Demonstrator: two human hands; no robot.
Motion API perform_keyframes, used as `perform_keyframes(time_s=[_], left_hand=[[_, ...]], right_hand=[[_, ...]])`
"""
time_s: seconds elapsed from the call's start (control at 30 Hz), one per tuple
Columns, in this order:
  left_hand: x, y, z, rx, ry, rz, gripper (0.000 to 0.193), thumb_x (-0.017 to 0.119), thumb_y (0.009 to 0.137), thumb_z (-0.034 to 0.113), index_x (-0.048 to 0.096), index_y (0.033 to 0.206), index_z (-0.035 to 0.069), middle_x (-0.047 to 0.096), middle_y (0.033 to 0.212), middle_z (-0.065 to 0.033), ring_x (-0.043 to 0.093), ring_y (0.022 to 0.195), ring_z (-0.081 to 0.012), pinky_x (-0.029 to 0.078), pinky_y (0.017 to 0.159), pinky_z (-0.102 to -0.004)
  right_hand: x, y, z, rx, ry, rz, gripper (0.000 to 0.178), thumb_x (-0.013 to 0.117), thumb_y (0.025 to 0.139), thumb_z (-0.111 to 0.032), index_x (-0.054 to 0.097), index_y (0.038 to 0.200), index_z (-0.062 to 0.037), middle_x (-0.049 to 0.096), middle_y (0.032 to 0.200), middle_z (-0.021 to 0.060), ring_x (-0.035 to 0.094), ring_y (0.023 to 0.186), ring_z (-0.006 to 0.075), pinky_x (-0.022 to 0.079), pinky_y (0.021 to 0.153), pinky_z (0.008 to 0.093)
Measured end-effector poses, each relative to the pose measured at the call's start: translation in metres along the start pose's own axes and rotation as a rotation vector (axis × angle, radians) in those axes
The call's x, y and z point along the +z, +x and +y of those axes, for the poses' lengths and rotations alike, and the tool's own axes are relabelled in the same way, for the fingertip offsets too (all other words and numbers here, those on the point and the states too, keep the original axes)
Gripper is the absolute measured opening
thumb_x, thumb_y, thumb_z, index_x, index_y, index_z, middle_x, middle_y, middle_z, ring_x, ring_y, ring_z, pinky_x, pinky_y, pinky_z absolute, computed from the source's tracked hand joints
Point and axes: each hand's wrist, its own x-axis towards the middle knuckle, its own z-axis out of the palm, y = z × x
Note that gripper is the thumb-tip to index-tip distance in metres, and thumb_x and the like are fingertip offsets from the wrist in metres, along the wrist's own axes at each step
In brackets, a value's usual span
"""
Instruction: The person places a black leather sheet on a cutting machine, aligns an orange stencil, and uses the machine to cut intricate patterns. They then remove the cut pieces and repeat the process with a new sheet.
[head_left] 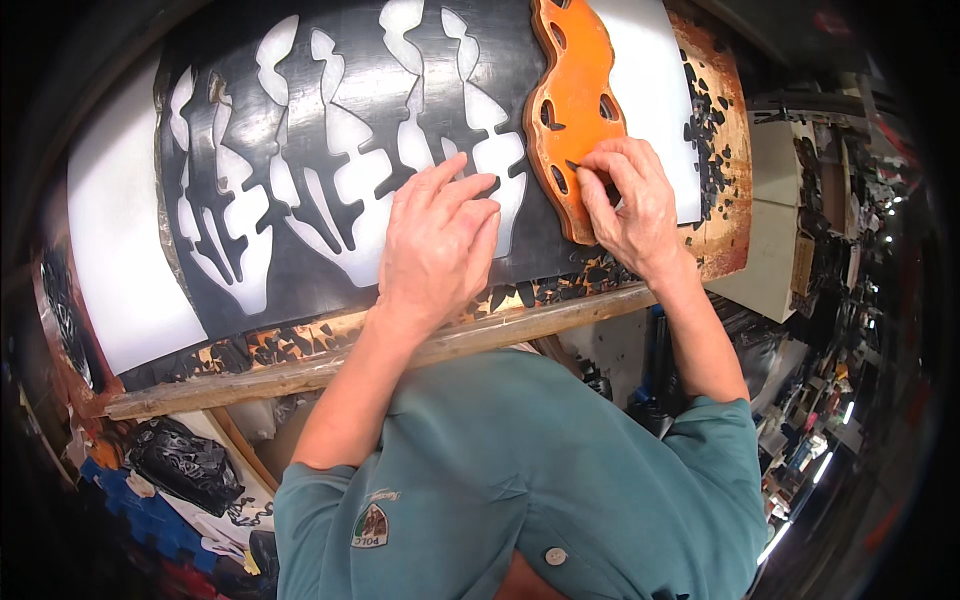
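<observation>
An orange cutting die (575, 90) with wavy edges and several small oval openings lies on a black sheet (330, 95). My right hand (632, 200) is over its near end, thumb and forefinger pinched on a small black scrap (572, 164) beside one opening. To the left, my left hand (438, 240) is held palm down over the black sheet, fingers loosely stretched and apart, with nothing visible in them. Long curvy shapes are cut out of the sheet, and white shows through them. The left hand covers part of one cutout.
Under the black sheet is a white board (115, 230), which also shows right of the die. Black offcuts (710, 130) litter the brown work surface. A wooden rail (240, 375) runs along its near edge. Pale boxes (775, 200) stand at the right.
</observation>
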Motion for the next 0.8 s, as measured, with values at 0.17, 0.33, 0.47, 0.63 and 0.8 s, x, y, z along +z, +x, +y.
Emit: perform_keyframes(time_s=[0.17,0.33,0.47,0.63,0.8], left_hand=[[0.000,0.001,0.001,-0.002,0.001,-0.010,0.013,0.078,0.087,0.006,0.072,0.099,0.005,0.074,0.119,-0.0087,0.064,0.127,-0.0359,0.047,0.110,-0.0531],[-0.001,0.001,0.001,0.008,-0.003,-0.013,0.011,0.077,0.088,0.006,0.071,0.097,0.004,0.073,0.119,-0.0095,0.064,0.127,-0.0360,0.047,0.110,-0.0532],[-0.003,0.000,0.001,0.007,-0.030,-0.006,0.015,0.079,0.087,0.002,0.074,0.101,0.005,0.076,0.120,-0.0088,0.065,0.128,-0.0361,0.047,0.108,-0.0508],[-0.004,0.000,-0.001,0.005,-0.034,-0.014,0.016,0.078,0.087,0.002,0.073,0.102,0.005,0.076,0.120,-0.0090,0.065,0.128,-0.0357,0.047,0.108,-0.0512],[-0.002,0.000,-0.001,0.006,-0.024,-0.016,0.013,0.077,0.088,0.005,0.072,0.099,0.004,0.073,0.122,-0.0089,0.063,0.128,-0.0359,0.046,0.111,-0.0531]], right_hand=[[0.011,-0.006,-0.007,0.104,-0.040,0.080,0.020,0.081,0.084,-0.003,0.073,0.102,-0.0020,0.067,0.101,0.0133,0.065,0.092,0.0322,0.052,0.084,0.0438],[0.018,-0.006,-0.003,0.035,-0.110,0.139,0.019,0.080,0.086,-0.001,0.075,0.104,-0.0039,0.067,0.095,0.0103,0.065,0.089,0.0310,0.052,0.083,0.0431],[0.017,-0.005,0.004,0.097,-0.162,0.214,0.015,0.079,0.087,0.001,0.075,0.101,-0.0039,0.068,0.092,0.0090,0.064,0.086,0.0297,0.052,0.081,0.0415],[0.017,0.006,0.003,0.145,0.033,0.231,0.012,0.076,0.089,0.000,0.074,0.100,-0.0010,0.070,0.098,0.0127,0.066,0.088,0.0308,0.055,0.078,0.0426],[0.029,0.027,0.008,-0.027,-0.070,0.168,0.023,0.087,0.084,-0.009,0.076,0.104,-0.0035,0.068,0.096,0.0089,0.061,0.085,0.0274,0.053,0.080,0.0369]])
